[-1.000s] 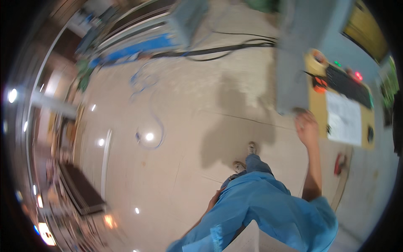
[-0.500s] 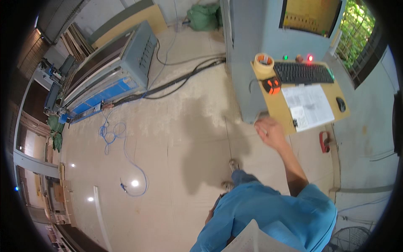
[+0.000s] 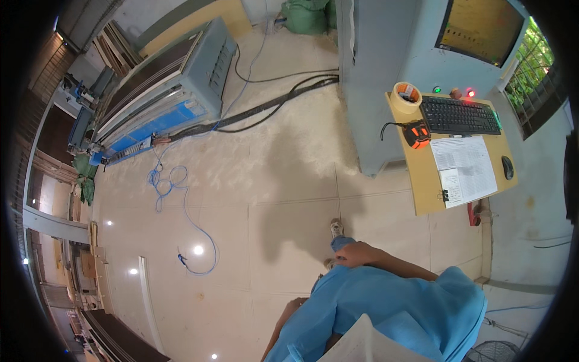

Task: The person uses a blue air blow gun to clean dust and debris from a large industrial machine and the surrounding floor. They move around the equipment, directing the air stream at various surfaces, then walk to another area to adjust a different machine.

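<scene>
My right hand (image 3: 356,254) has dropped from the yellow surface (image 3: 422,181) to my thigh, fingers loosely together, empty. My left hand (image 3: 294,306) hangs low, seemingly empty; the tape measure (image 3: 417,134) stays on that surface.

Yellow wooden bench (image 3: 429,192) w/ black keyboard (image 3: 459,116), tape roll (image 3: 406,96), orange tape measure (image 3: 417,134), white papers (image 3: 463,169), black mouse (image 3: 508,168) laid on top.
</scene>
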